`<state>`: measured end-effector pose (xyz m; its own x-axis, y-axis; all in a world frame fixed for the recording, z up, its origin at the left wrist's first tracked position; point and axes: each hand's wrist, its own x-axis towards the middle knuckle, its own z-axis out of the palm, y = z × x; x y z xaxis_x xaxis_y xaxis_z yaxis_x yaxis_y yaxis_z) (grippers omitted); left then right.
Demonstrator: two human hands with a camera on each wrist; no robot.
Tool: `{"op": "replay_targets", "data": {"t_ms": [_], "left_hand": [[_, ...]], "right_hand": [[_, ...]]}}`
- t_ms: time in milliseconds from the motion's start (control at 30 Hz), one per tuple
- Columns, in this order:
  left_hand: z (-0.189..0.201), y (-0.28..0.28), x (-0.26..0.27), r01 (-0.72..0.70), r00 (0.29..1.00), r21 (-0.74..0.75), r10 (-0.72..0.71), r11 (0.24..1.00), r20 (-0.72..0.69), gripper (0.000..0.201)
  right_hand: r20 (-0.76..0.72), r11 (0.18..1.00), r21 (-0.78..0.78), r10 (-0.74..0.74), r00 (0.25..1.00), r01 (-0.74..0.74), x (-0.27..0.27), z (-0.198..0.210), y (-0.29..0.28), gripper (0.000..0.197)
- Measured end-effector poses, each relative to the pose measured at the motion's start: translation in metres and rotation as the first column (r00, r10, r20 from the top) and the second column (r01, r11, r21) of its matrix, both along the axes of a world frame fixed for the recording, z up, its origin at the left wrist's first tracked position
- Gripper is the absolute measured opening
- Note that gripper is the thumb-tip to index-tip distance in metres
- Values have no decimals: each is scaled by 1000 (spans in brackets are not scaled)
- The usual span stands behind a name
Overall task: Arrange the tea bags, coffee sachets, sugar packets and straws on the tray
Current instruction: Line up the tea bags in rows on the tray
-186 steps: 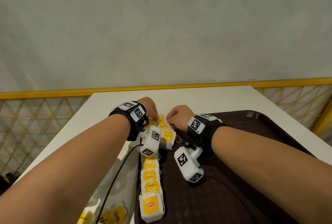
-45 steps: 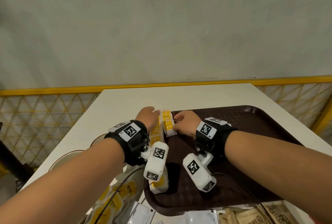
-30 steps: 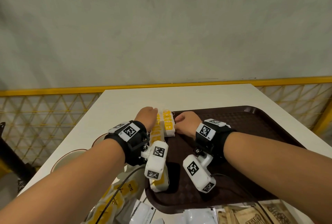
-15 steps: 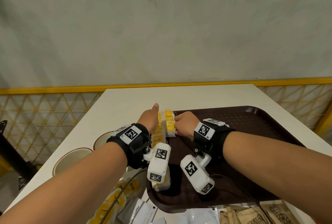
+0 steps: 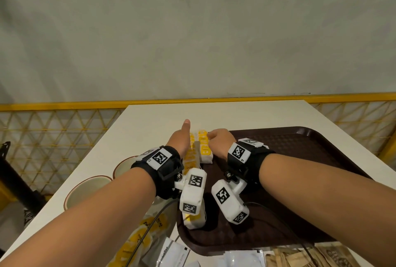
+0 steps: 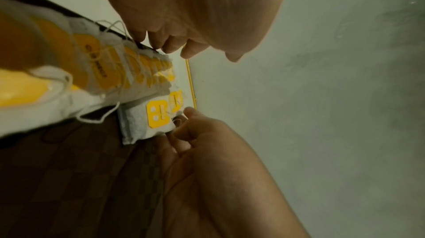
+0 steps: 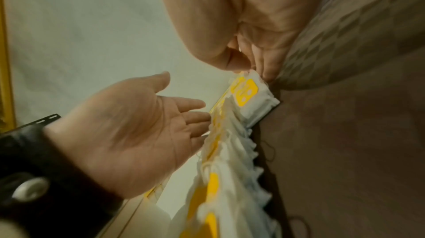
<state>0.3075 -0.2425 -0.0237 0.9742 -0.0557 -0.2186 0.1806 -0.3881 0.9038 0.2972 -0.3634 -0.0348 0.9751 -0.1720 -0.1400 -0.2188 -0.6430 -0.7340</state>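
Observation:
A dark brown tray (image 5: 300,148) lies on the white table. A long row of white tea bags with yellow tags (image 5: 191,156) runs along its left edge. A short second stack of tea bags (image 5: 204,151) lies just right of the row's far end. My left hand (image 5: 182,138) stands flat and open against the row's left side, thumb raised; its palm (image 7: 138,123) faces the bags. My right hand (image 5: 219,141) is curled, and its fingertips (image 7: 253,65) pinch the end tea bag of the short stack (image 7: 247,94), which also shows in the left wrist view (image 6: 158,114).
Two paper cups (image 5: 85,191) (image 5: 125,166) stand on the table left of the tray. A clear bag of tea bags (image 5: 139,241), white sachets (image 5: 171,254) and brown coffee sachets (image 5: 321,258) lie at the near edge. A yellow mesh railing (image 5: 53,133) borders the table.
My left hand has opened out flat with its thumb raised, staying against the row. My right hand has stayed on the short stack, which shifted slightly away from me.

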Motion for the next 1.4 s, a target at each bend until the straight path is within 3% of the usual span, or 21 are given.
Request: {"op": "replay_targets", "data": {"t_ms": [267,467,800,1000,1100,1200,1400], "left_hand": [[3,-2,2,-20,1000,25,20,999,-13,66],[2,0,7,-11,1000,38,12,999,-17,66],[-3,0,12,-2,1000,34,2,999,-23,67],[2,4,12,52,998,127,-57,991,36,56],[6,6,20,111,974,317,-166,942,153,42],[14,3,26,165,939,509,-293,845,182,27],[21,-9,36,157,878,772,-445,617,177,24]], "right_hand": [[27,999,51,14,1000,-16,8,-1,3,52],[54,997,38,-63,997,61,12,-7,-1,45],[8,999,35,-10,1000,10,12,-4,-10,36],[73,996,83,-39,997,33,16,-9,-12,33],[73,982,164,-105,992,92,16,-10,-20,31],[39,977,194,-96,995,87,14,-13,-24,36],[129,986,161,-68,989,47,20,-15,-23,25]]}}
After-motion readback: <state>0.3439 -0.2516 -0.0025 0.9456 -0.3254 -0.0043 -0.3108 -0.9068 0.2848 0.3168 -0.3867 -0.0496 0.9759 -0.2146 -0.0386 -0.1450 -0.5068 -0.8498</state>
